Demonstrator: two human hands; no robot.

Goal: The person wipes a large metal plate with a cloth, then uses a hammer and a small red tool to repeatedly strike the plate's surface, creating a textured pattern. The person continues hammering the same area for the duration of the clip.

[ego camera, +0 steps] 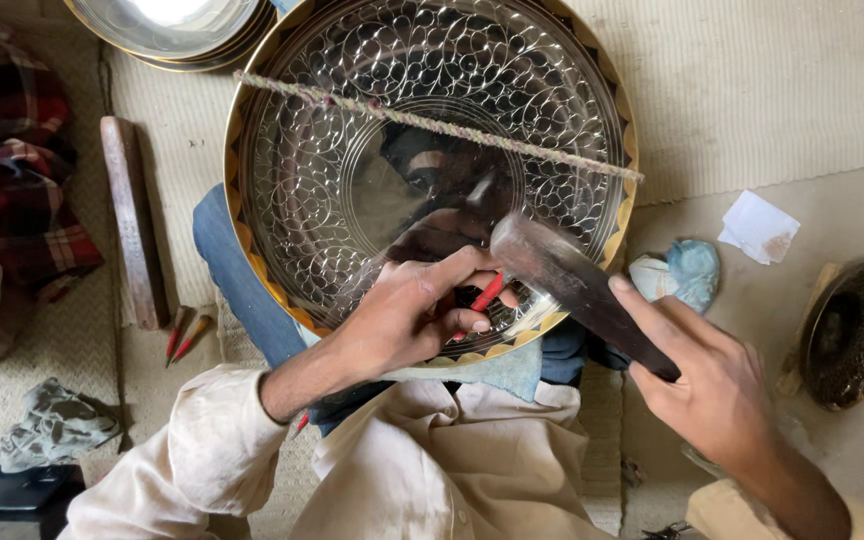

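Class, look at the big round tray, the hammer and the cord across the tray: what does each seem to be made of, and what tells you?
Tray: polished metal, probably; it mirrors its surroundings, with engraved scrollwork and a gold-coloured rim.
Hammer in the right hand: dull dark metal or wood, hard to tell because it is blurred.
Cord: twisted fibre, with visible strands.

The red-handled punch (486,292) is mostly hidden inside the left hand (412,310), its tip unseen. The dark hammer (577,283) head is motion-blurred. At twelve o'clock, the large engraved round metal tray (352,170) is cut by the edge.
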